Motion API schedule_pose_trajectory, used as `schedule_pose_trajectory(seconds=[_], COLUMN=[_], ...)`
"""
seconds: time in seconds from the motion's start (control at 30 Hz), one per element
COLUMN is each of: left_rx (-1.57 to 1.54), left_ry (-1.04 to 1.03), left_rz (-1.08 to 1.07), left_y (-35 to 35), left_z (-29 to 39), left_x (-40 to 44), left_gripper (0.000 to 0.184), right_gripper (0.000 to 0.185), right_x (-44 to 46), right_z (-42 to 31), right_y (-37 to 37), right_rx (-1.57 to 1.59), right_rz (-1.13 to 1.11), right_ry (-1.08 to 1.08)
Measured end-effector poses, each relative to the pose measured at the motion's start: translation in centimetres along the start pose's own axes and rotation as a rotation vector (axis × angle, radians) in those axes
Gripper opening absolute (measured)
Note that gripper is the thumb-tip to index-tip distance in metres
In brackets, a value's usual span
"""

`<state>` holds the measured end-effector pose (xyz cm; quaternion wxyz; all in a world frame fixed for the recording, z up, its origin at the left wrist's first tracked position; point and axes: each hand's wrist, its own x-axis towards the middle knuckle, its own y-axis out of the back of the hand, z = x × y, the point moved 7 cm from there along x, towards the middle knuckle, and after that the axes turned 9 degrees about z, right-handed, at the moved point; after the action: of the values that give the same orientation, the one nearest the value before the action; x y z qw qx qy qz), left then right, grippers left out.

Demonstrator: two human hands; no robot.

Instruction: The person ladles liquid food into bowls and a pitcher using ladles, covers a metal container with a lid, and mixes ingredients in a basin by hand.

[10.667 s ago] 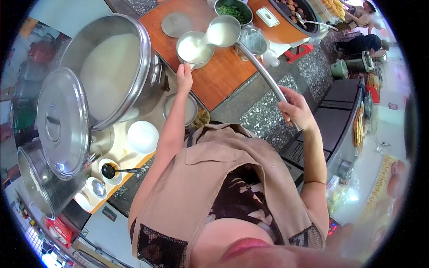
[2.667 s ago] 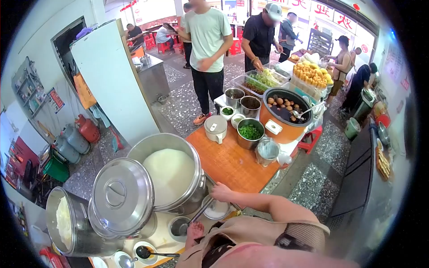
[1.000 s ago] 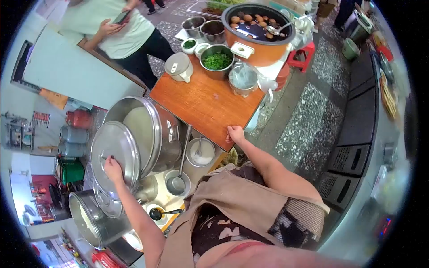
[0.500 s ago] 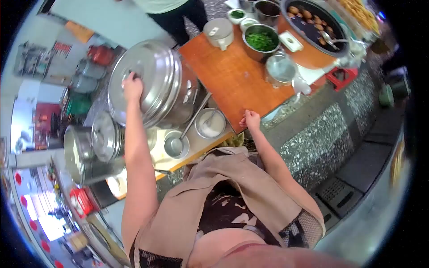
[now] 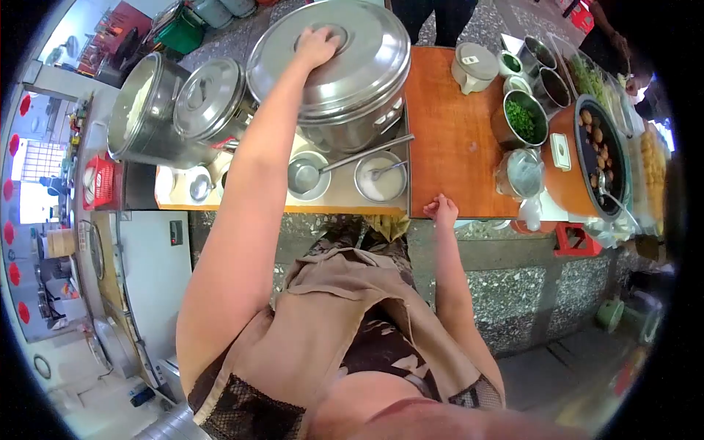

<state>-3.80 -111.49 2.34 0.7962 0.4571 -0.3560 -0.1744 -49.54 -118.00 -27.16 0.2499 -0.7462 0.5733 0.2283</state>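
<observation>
My left hand (image 5: 317, 48) reaches far out, its fingers closed over the handle in the middle of a big round steel lid (image 5: 359, 77). That lid sits on a large steel pot (image 5: 345, 132). My right hand (image 5: 442, 210) is at the front edge of the orange-brown wooden table (image 5: 455, 147), fingers curled and nothing visible in them. Between my arms, a long-handled ladle (image 5: 304, 176) rests in a white bowl (image 5: 314, 192). Beside it, a metal bowl (image 5: 381, 192) holds white contents and a spoon.
Left of the large pot are a lidded steel pot (image 5: 209, 99) and a deep open pot (image 5: 139, 117). On the right stand a pot of chopped greens (image 5: 521, 125), a clear jug (image 5: 519, 176), a lidded container (image 5: 475, 67) and an orange vat (image 5: 568, 165) with eggs in dark liquid.
The view has turned, so the tables now lie level across it. My left hand stays on the lid's handle. My right hand remains by the wooden table's edge.
</observation>
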Motion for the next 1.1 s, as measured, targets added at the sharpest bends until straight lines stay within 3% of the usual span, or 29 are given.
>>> schedule_pose_trajectory(seconds=[0.1, 0.23, 0.3, 0.33, 0.37, 0.43, 0.5, 0.6, 0.63, 0.7, 0.73, 0.8, 0.83, 0.9, 0.97, 1.0, 1.03, 1.07, 1.1], left_rx=[-0.177, -0.364, -0.304, -0.345, -0.222, -0.207, -0.177, -0.127, -0.138, -0.063, -0.056, -0.187, -0.192, -0.171, -0.194, -0.241, -0.219, -0.291, -0.364], left_ry=[0.026, -0.261, -0.461, -0.355, -0.438, -0.218, 0.206, 0.668, 0.679, 0.853, 0.874, 1.01, 0.959, 0.806, 0.674, 0.641, 0.657, 0.632, 0.6], left_rz=[0.117, 0.235, 0.141, -0.109, -0.208, -0.375, -0.351, -0.19, -0.205, 0.028, 0.003, 0.21, 0.214, 0.22, 0.241, 0.263, 0.278, 0.184, 0.09], left_y=[2.7, 9.0, 11.1, 10.8, 10.2, 12.4, 15.7, 20.6, 21.2, 24.7, 25.2, 24.5, 23.3, 21.8, 20.7, 20.6, 21.0, 20.6, 20.1], left_z=[2.3, 3.5, 2.5, 0.4, -2.4, -8.5, -15.3, -23.7, -24.6, -26.6, -26.7, -28.2, -28.6, -28.7, -27.7, -26.9, -26.1, -25.2, -24.8], left_x=[-2.0, -14.6, -24.5, -29.6, -34.9, -44.4, -53.7, -66.7, -68.2, -72.0, -72.9, -72.2, -71.3, -67.8, -62.8, -60.5, -59.1, -57.2, -55.6], left_gripper=[0.045, 0.036, 0.031, 0.033, 0.036, 0.035, 0.032, 0.034, 0.034, 0.034, 0.034, 0.033, 0.034, 0.034, 0.033, 0.031, 0.031, 0.031, 0.032], right_gripper=[0.018, 0.017, 0.022, 0.026, 0.027, 0.03, 0.033, 0.034, 0.035, 0.035, 0.035, 0.027, 0.026, 0.044, 0.044, 0.047, 0.05, 0.055, 0.064], right_x=[-0.8, -3.7, -7.3, -9.8, -12.3, -16.0, -19.4, -23.8, -24.5, -24.8, -25.0, -25.2, -23.5, -25.5, -23.7, -22.3, -21.3, -18.9, -14.1], right_z=[-0.1, 0.9, -0.1, -1.3, -2.9, -6.0, -9.4, -12.5, -12.4, -11.3, -10.2, -9.7, -10.0, -13.1, -17.3, -19.5, -21.3, -22.9, -24.5], right_y=[-0.1, -1.7, -5.2, -7.6, -10.0, -14.9, -19.5, -25.6, -27.5, -29.8, -30.7, -32.0, -32.6, -33.8, -35.4, -36.2, -37.0, -38.0, -38.8], right_rx=[0.042, -0.108, -0.243, -0.314, -0.326, -0.352, -0.335, -0.316, -0.372, -0.49, -0.542, -0.56, -0.452, -0.641, -0.704, -0.73, -0.867, -0.95, -1.005], right_rz=[-0.011, 0.051, 0.004, -0.022, -0.026, -0.011, -0.003, -0.057, -0.079, -0.127, -0.156, -0.127, -0.189, -0.011, 0.137, 0.131, 0.277, 0.339, 0.265], right_ry=[0.034, 0.147, 0.354, 0.473, 0.609, 0.798, 0.907, 1.067, 1.113, 1.081, 1.011, 1.125, 1.333, 1.546, 1.828, 1.806, 1.772, 1.752, 1.589])
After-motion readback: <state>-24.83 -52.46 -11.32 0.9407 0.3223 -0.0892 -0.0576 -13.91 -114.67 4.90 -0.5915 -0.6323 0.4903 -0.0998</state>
